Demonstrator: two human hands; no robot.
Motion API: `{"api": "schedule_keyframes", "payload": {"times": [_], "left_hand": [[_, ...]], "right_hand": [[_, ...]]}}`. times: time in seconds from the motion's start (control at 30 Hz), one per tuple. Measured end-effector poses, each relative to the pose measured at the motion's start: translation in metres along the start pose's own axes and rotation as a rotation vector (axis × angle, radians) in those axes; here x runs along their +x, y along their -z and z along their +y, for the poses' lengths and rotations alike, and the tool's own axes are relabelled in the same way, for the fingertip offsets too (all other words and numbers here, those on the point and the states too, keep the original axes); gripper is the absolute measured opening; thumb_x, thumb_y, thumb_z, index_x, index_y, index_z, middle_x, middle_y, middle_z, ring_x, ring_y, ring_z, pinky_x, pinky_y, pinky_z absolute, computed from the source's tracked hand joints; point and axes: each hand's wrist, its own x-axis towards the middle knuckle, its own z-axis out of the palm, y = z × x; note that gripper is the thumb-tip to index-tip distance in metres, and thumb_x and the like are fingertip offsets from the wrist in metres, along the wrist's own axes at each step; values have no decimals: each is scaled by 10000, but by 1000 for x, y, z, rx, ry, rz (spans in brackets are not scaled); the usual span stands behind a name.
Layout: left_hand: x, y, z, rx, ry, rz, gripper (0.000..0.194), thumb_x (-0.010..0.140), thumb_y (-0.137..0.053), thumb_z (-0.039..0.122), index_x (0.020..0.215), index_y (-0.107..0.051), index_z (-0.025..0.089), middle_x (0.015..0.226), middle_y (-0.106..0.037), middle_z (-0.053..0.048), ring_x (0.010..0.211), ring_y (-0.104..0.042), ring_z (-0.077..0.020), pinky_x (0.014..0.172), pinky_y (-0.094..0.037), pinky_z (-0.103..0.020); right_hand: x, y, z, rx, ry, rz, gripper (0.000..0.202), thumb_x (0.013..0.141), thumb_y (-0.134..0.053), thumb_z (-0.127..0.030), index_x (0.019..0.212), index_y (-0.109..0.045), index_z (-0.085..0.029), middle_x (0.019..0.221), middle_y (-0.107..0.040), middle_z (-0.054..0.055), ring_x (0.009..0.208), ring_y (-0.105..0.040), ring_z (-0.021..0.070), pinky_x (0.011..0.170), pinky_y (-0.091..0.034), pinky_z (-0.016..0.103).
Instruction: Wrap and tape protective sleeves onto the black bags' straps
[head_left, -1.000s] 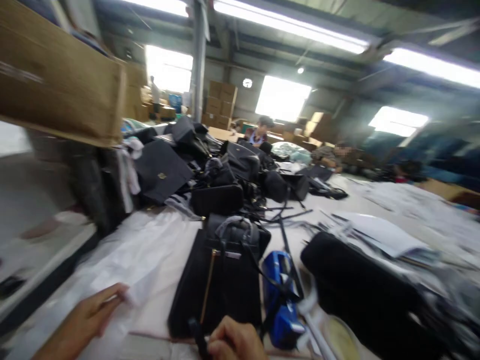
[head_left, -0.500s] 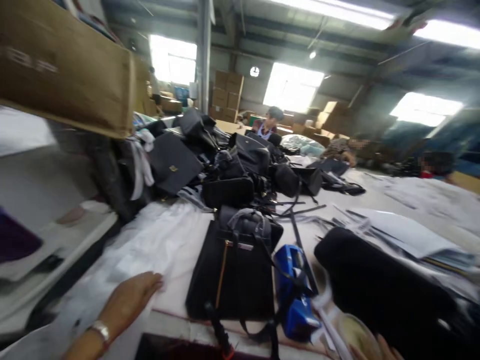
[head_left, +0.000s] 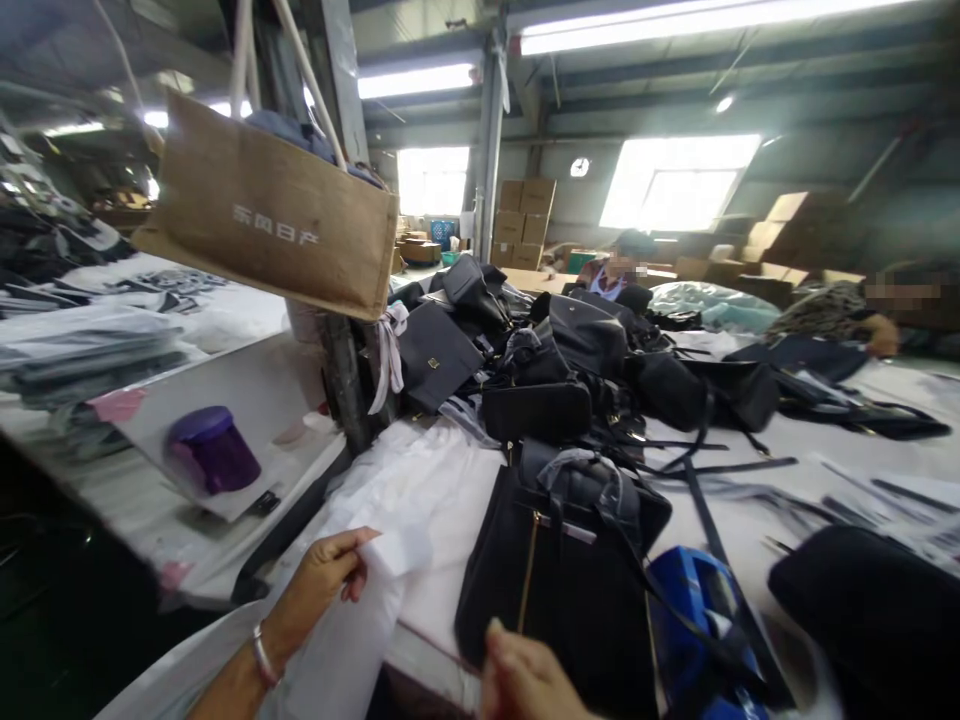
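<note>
My left hand [head_left: 326, 575], wearing a bracelet, pinches the edge of a thin white sheet [head_left: 405, 545] between thumb and fingers. Under and behind it lies a heap of similar white sheets [head_left: 431, 470]. My right hand [head_left: 529, 680] is blurred at the bottom middle, over the front of a black backpack [head_left: 577, 600]. Its fingers are drawn together; whatever they may hold is too small to make out. The backpack lies flat, with a gold zipper on its front and clear plastic round its handle. Right beside it sits a blue plastic device [head_left: 697, 620], partly crossed by a strap.
Black bags [head_left: 555, 350] are piled beyond the backpack. A brown paper bag [head_left: 277, 220] hangs at upper left near a post. A purple lidded container [head_left: 214, 450] stands at left. Another black item [head_left: 862, 600] lies at right. Co-workers sit across the table.
The view has swung left. My left hand, earlier open over the white sheets, now pinches one. My right hand has come from the round object at lower right to the backpack.
</note>
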Motion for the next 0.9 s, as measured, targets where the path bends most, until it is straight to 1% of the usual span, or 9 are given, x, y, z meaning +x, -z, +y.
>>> {"api": "schedule_keyframes", "payload": {"times": [0.07,0.2,0.3,0.4,0.47,0.6,0.67,0.77,0.9], "left_hand": [[-5,-1,2,-13,-2,-17,278,841,-514,309,922,-700,120,507,-507,47,475,-438,-98,504,-331,-212],[-14,1,-3,21,-4,-55,280,838,-498,295,956,-703,145,730,-642,-11,551,-516,-116,540,-401,-225],[-18,8,-11,85,-27,-101,244,782,-503,225,859,-725,160,894,-678,-43,597,-555,-133,534,-419,-234],[-19,15,-18,160,-43,-105,230,765,-498,188,779,-726,170,806,-667,-35,621,-567,-158,592,-448,-260],[-20,18,-18,215,-40,-3,257,820,-470,228,882,-715,184,911,-679,-47,690,-594,-179,719,-479,-309],[-30,6,-2,246,-100,248,369,901,-471,393,1207,-591,224,1324,-563,-85,1175,-538,-258,1011,-405,-386],[-36,-7,9,101,-88,125,448,883,-535,445,1272,-544,222,1273,-605,-91,1170,-552,-264,990,-435,-369],[-41,-24,17,-138,1,-97,384,827,-641,452,1075,-646,159,950,-714,-71,878,-658,-244,799,-514,-320],[-42,-33,9,-222,28,-84,302,796,-689,421,890,-688,134,805,-717,-41,747,-643,-200,697,-494,-263]], "right_hand": [[40,-55,5,350,-218,-146,671,682,-575,-794,859,-632,-150,762,-696,87,528,-568,120,445,-367,190],[92,-102,7,683,-166,114,581,685,-711,-651,945,-592,-145,774,-625,29,460,-431,38,373,-223,130],[106,-93,-4,694,-16,219,494,646,-777,-572,792,-547,-160,607,-488,-54,442,-360,32,382,-193,134],[102,-77,-14,616,59,236,456,636,-806,-513,704,-520,-165,512,-463,-74,428,-371,40,403,-233,150],[94,-72,-18,475,144,239,411,694,-774,-490,675,-540,-153,486,-503,-55,426,-392,49,425,-274,165],[81,-77,-20,159,257,252,389,763,-690,-484,618,-511,-170,459,-495,-60,419,-408,67,436,-314,183],[78,-83,-21,87,269,255,364,740,-702,-470,624,-525,-173,477,-496,-64,426,-423,73,436,-330,185],[79,-88,-18,62,257,230,390,692,-730,-513,640,-550,-170,508,-514,-60,417,-429,72,414,-329,184],[81,-83,-11,214,156,120,523,732,-623,-676,675,-550,-161,462,-525,-42,364,-407,64,396,-303,180]]}}
